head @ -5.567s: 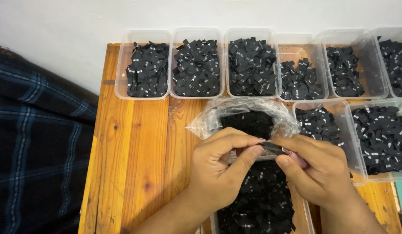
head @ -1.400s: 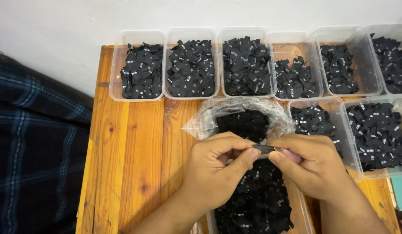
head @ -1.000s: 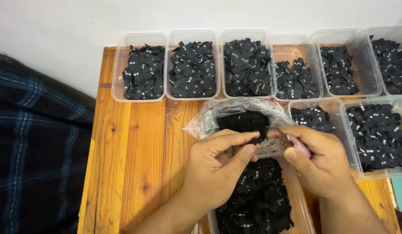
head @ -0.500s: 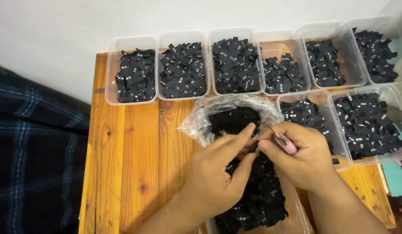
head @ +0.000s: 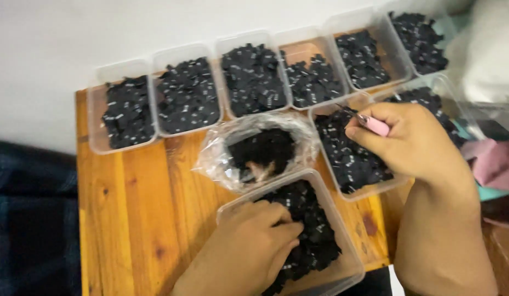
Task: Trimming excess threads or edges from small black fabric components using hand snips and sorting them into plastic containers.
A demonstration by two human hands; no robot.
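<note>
Digging — left hand [head: 249,246] in 1 tub [head: 342,257] | right hand [head: 413,142] pinching pink tweezers [head: 372,125] | 8 tubs — 1 bag [head: 210,159]

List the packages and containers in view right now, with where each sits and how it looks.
Clear plastic bag: table middle, crumpled, open, holding black pieces.
Near tub: front edge, clear, rectangular; left hand inside.
Right tub: clear, under right hand holding pink tweezers.
Back row tubs: clear, rectangular, holding black pieces.

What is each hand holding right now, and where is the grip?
The right hand pinches pink-handled tweezers by the handle, tips free. The left hand rests among small black pieces in the near tub; whether it grips any is hidden.
</note>
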